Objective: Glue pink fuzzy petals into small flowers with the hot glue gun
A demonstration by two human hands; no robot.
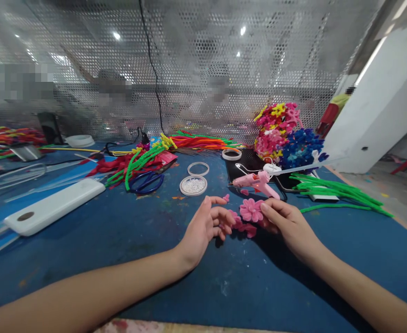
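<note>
My right hand holds a pink pipe-cleaner flower just above the blue table top, thumb and fingers closed on it. My left hand rests on the table beside it, fingers curled around small pink pipe-cleaner pieces, with one pink bit at its fingertip. More pink pieces lie between the two hands. A pink glue gun lies just beyond the flower.
A round lid with white beads and an empty ring lid sit behind my left hand. Blue scissors, green and red pipe cleaners, a white flat case, a heap of finished flowers and green stems surround the work spot.
</note>
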